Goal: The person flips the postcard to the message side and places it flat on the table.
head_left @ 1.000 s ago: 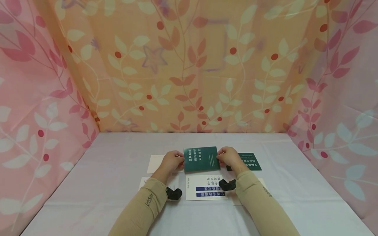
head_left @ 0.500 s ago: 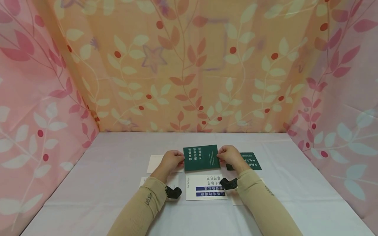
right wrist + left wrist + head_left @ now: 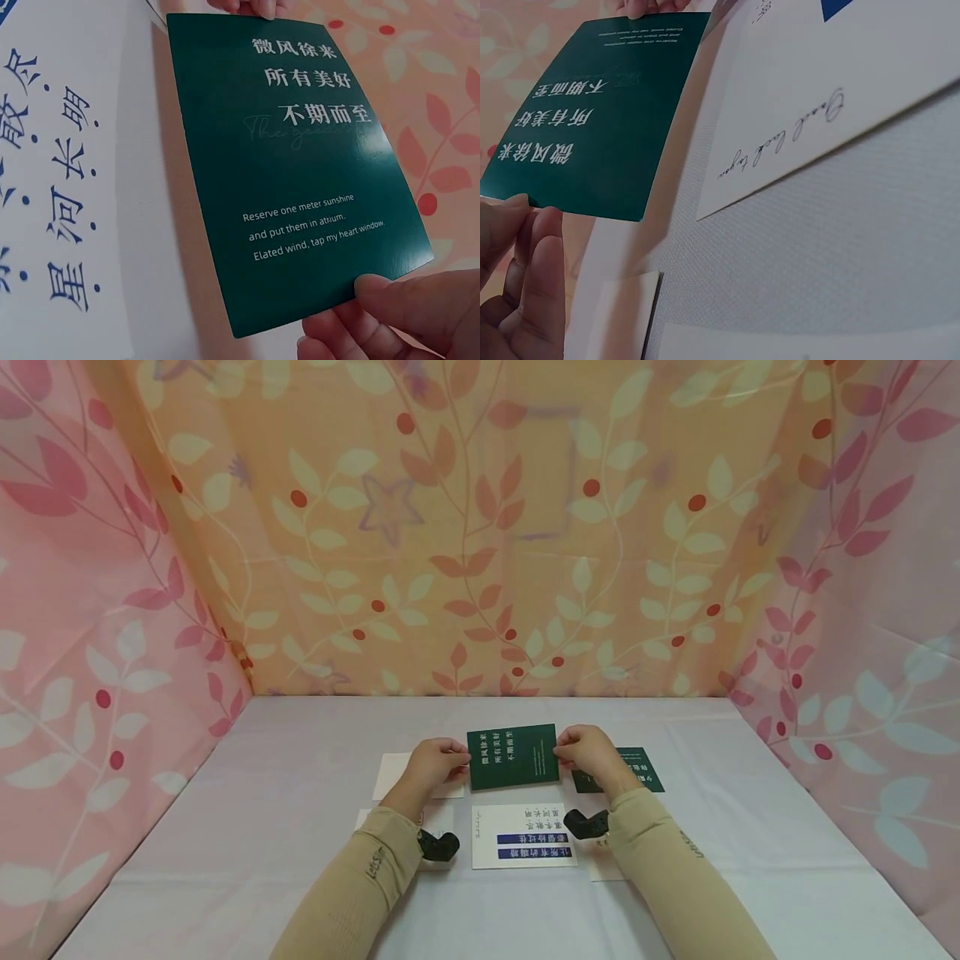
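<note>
A dark green card [image 3: 513, 758] with white Chinese lettering is held up between both hands, tilted above the table. My left hand [image 3: 441, 764] pinches its left short edge with thumb and fingers. At the opposite edge, my right hand [image 3: 588, 756] pinches it the same way; the right wrist view shows the thumb [image 3: 390, 296] on the printed face. English lines also show on the green card [image 3: 300, 172] there. Just below it in the head view lies a white card [image 3: 523, 837] with two blue bars and dark characters.
Another green card [image 3: 639, 770] lies on the table behind the right hand. Partly covered pale cards lie on both sides: one at the back left [image 3: 392, 774], another under the right sleeve [image 3: 606, 862]. A leaf-patterned cloth [image 3: 480, 610] encloses the white table [image 3: 225, 843].
Both hands have raised the green card slightly and tipped its face up more toward the head camera. Both still pinch its edges; the cards on the table stay put.
</note>
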{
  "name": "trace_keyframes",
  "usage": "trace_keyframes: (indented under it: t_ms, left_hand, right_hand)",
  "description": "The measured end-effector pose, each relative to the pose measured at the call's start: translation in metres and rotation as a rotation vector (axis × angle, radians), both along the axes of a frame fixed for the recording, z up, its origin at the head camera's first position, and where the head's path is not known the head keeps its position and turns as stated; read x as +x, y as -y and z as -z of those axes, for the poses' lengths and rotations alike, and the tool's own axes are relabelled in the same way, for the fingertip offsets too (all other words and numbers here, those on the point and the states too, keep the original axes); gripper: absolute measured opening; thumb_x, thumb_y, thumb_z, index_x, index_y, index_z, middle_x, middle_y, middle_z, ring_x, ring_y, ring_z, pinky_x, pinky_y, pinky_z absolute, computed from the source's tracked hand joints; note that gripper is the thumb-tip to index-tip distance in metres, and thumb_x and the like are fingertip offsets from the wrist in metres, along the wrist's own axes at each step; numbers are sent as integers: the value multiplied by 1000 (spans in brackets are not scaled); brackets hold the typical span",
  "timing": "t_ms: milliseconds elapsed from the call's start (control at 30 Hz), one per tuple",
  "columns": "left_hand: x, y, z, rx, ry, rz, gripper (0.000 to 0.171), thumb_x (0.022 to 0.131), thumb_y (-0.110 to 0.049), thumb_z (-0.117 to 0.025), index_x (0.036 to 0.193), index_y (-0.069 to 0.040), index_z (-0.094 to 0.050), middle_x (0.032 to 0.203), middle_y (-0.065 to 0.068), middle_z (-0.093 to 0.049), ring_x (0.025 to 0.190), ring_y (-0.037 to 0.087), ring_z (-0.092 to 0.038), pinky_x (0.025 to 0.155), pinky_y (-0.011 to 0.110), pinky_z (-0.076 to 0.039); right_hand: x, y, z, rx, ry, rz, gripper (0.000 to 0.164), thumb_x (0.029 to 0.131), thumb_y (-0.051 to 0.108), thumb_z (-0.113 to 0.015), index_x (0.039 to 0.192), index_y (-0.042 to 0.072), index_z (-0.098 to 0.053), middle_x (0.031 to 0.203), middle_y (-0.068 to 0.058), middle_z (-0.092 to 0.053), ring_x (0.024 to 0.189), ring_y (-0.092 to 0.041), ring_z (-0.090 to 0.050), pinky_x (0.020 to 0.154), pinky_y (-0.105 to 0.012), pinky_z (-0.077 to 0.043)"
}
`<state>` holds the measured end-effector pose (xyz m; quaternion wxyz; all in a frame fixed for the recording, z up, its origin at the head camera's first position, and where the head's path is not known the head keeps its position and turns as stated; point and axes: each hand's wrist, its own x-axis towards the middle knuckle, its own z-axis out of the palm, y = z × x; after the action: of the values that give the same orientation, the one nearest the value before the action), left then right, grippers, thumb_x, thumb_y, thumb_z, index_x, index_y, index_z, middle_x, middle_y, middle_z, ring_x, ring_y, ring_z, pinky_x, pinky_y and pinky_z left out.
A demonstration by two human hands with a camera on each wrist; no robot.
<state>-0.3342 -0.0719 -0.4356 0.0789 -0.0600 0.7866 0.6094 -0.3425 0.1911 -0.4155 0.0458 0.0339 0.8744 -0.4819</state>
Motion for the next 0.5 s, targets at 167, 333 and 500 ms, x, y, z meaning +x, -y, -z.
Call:
trace_keyframes:
  t_ms: [167, 333, 500]
  left_hand:
    - [0, 3, -2, 26, 34, 5, 9, 85, -14, -64, 89, -7, -68, 85, 9, -64, 70, 17, -62, 61, 24, -53]
    - [-1, 4, -3, 57, 49, 2, 10, 85, -13, -64, 91, -6, -68, 84, 10, -65, 70, 16, -64, 62, 25, -53]
    - [0, 5, -4, 68, 64, -5, 10, 85, -12, -64, 91, -5, -68, 84, 9, -66, 71, 16, -65, 63, 24, -53]
  right_hand:
    - [0, -1, -1, -5, 2, 0, 6, 86, 10, -62, 85, 4, -64, 84, -10, -60, 73, -19, -59, 68, -30, -53]
    - [1, -2, -2, -23, 9, 3, 8, 86, 10, -62, 86, 3, -66, 85, -9, -62, 74, -19, -60, 69, -31, -53]
    - [3, -1, -3, -35, 15, 9, 9, 86, 11, -63, 88, 3, -67, 85, -9, -63, 74, -18, -60, 70, -31, -53]
